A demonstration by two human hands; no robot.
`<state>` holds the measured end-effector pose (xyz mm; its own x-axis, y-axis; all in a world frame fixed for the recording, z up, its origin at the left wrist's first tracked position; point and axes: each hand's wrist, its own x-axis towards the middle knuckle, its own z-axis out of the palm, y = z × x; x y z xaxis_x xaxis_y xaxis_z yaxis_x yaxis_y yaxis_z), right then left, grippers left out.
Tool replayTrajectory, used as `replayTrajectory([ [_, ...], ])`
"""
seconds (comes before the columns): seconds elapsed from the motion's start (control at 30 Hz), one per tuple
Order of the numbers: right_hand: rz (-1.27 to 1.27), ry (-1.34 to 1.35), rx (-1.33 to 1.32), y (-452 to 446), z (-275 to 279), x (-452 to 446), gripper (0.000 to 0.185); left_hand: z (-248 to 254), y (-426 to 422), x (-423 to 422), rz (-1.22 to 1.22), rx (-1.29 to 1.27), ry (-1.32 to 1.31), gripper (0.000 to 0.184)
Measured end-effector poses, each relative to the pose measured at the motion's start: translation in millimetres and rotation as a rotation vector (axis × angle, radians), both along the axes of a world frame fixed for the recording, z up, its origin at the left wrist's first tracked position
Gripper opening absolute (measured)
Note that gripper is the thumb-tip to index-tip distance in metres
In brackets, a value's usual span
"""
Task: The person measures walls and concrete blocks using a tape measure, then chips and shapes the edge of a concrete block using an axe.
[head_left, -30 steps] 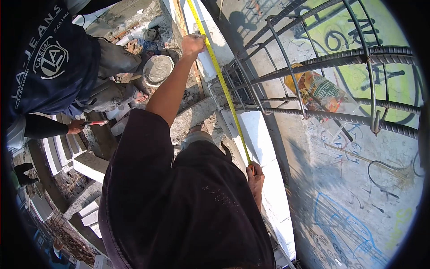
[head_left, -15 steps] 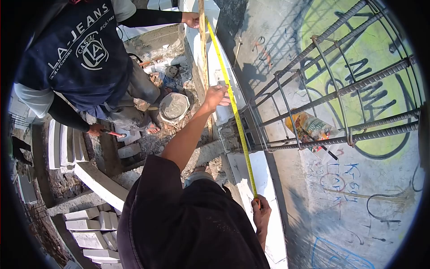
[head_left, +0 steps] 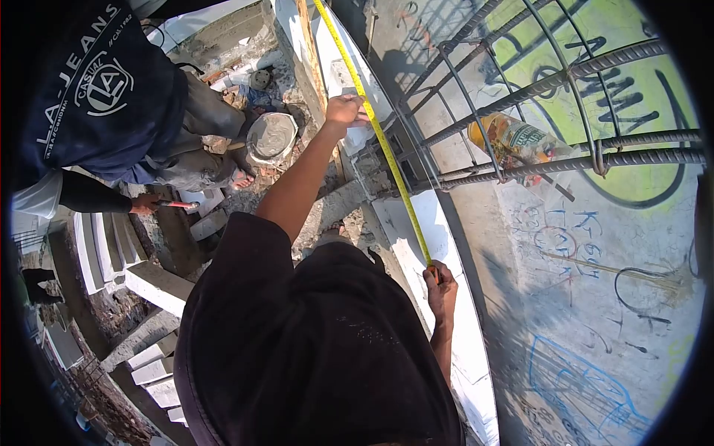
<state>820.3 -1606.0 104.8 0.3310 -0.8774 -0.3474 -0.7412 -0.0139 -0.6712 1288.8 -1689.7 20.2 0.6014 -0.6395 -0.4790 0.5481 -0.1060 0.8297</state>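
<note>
A yellow tape measure blade (head_left: pixel 394 169) stretches along the top of the white block wall (head_left: pixel 431 215). Its orange and black case (head_left: pixel 433 275) sits in my right hand (head_left: pixel 442 288), which is closed around it at the near end. Farther along, my left hand (head_left: pixel 346 111) holds the blade's left edge with thumb and fingertips; part of the fingers is hidden by the blade. A wooden strip (head_left: pixel 312 56) stands beside the wall, left of the tape. The tape's far end lies outside the view.
At left a co-worker (head_left: pixel 111 97) holds a red-handled tool (head_left: pixel 178 204). A mortar bucket (head_left: pixel 272 138) stands by their feet. White blocks (head_left: pixel 158 286) lie lower left. A rebar cage (head_left: pixel 535 111) juts out at right, with a plastic bag (head_left: pixel 520 145) against it.
The view has shifted, so the co-worker's hand at the tape's far end has left the frame. Both my hands appear higher, still at the tape.
</note>
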Motion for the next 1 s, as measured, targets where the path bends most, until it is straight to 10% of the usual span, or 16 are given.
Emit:
replayTrajectory([
  [1.0, -0.009, -0.025, -0.005, 33, 26, 6, 0.038, 36, 27, 1, 0.019, -0.096, -0.075, 0.019],
])
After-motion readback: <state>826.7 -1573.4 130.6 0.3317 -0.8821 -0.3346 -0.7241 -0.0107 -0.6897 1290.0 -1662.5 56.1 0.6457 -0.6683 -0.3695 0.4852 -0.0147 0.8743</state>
